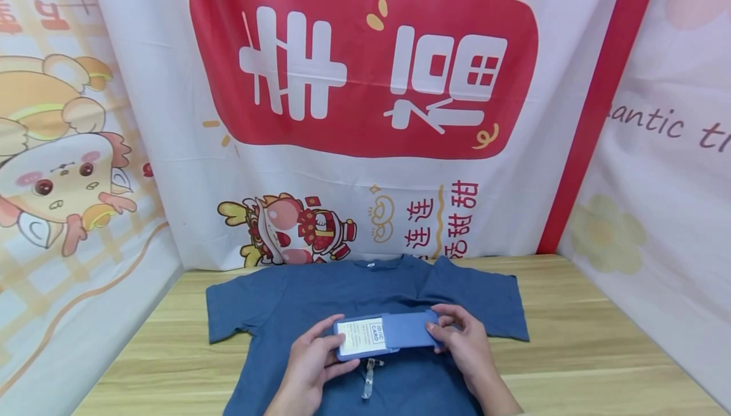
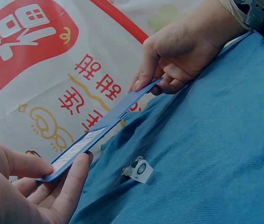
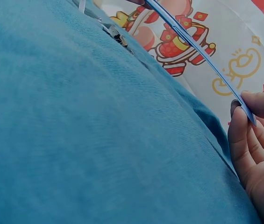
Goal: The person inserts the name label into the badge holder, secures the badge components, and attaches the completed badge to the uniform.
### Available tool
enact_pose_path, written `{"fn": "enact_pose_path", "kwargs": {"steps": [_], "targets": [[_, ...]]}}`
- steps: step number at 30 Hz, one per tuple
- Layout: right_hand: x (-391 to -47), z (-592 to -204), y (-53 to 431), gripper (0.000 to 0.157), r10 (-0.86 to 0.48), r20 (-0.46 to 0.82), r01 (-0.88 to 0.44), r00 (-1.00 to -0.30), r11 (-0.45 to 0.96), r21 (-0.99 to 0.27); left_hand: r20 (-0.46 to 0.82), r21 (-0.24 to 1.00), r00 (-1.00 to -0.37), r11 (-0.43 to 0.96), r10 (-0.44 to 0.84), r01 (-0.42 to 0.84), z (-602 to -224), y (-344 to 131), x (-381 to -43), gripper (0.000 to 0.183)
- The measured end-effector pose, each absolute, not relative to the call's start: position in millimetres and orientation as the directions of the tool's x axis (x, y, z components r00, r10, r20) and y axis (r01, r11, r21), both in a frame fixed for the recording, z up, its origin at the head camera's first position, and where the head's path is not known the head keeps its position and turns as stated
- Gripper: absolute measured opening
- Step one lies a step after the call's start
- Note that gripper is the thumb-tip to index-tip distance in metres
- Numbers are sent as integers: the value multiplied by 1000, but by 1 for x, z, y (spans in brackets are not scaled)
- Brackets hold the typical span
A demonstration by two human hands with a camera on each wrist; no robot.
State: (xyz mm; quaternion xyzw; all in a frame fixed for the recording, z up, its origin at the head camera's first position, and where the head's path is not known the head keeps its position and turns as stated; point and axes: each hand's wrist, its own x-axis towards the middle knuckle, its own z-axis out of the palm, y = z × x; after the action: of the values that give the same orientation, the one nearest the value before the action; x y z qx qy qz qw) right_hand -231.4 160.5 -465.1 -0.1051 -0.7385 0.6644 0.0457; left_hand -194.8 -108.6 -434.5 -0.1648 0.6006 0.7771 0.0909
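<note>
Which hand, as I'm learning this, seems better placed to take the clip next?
Probably the left hand: it is nearer the clip than the right hand, though both grip the card holder.

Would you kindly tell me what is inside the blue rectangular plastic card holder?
A white insert printed "ID/IC CARD" shows in the holder; anything behind it or the flat blue panel alongside is covered.

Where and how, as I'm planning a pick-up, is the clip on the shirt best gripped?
Probably by the near end of its clear strap, from above on the near side: that narrow strip points that way, uncovered on the shirt, while the card holder is held just beyond the far end.
</note>
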Motion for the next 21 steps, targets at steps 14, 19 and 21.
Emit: {"fn": "enact_pose_path", "kwargs": {"steps": [14, 19, 21], "targets": [[-233, -465, 162, 43, 196, -87, 100, -977, 60, -993, -371, 903, -927, -254, -55, -347, -435, -108, -195, 52], [-233, -465, 162, 43, 202, -89, 103, -975, 62, -993, -368, 904, -928, -256, -56, -343, -434, -107, -195, 53], [-232, -465, 162, 43, 209, -92, 108, -974, 64, -992, -364, 905, -930, -257, -50, -340, -434, -106, -195, 53]]}}
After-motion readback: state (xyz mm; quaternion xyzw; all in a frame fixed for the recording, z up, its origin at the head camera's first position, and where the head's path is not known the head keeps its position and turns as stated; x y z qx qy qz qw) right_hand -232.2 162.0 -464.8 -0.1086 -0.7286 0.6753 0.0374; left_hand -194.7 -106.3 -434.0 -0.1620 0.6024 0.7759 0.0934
